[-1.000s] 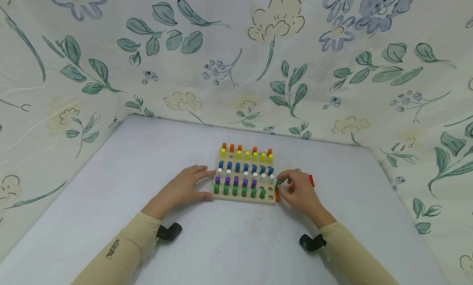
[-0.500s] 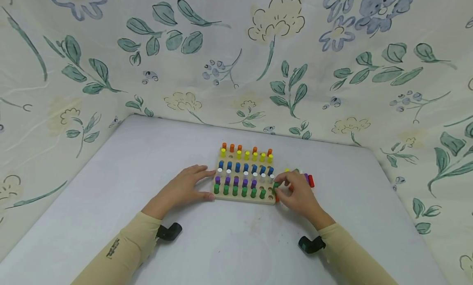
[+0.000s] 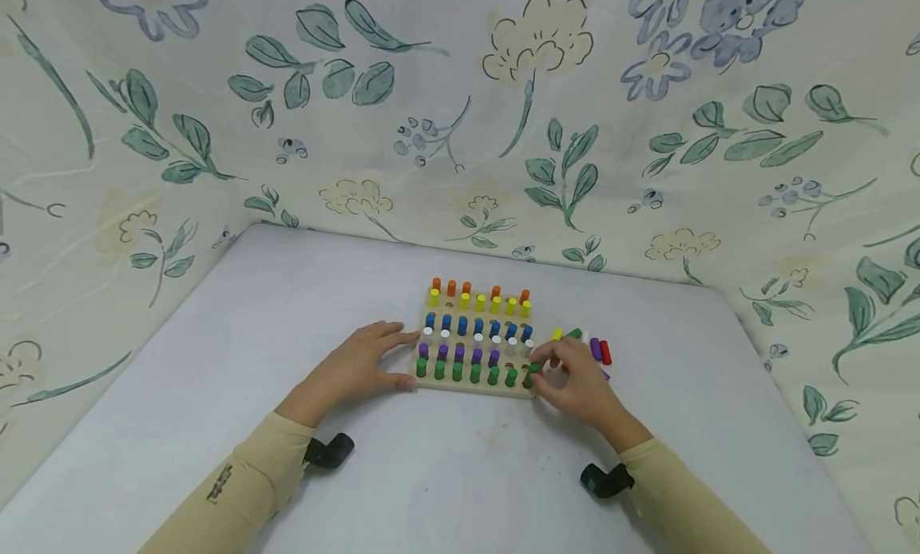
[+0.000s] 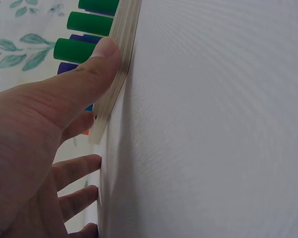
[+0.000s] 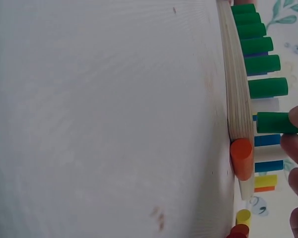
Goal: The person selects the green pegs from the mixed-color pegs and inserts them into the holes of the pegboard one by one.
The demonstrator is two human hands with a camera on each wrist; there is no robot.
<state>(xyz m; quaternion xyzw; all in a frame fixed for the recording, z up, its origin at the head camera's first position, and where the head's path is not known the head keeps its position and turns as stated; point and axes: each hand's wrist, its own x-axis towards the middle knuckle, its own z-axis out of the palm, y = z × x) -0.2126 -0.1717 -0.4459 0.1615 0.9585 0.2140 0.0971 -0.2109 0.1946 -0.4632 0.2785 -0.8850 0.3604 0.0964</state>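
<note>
A wooden pegboard [image 3: 474, 389] bears rows of coloured pegs: orange, yellow, blue, white, purple and green from back to front. My right hand [image 3: 580, 385] pinches a green peg [image 5: 273, 122] between thumb and finger, upright at the right end of the front row. In the right wrist view the peg's lower end is close over the board, in line with the other green pegs [image 5: 268, 88]. My left hand [image 3: 366, 361] lies at the board's left side with fingers spread. Its thumb [image 4: 99, 59] touches the front edge near the corner, beside a standing green peg [image 4: 72, 50].
Loose pegs lie right of the board, among them a yellow peg [image 3: 557, 334], a purple peg [image 3: 596, 349] and a red peg [image 3: 605, 352], partly behind my right hand. An orange peg [image 5: 242, 159] lies against the board's right end. A floral cloth [image 3: 460, 123] hangs behind the white table [image 3: 431, 474].
My right hand has moved slightly left and down, bringing the green peg from beside the board's right edge to the end of the front row. The left hand has stayed in place.
</note>
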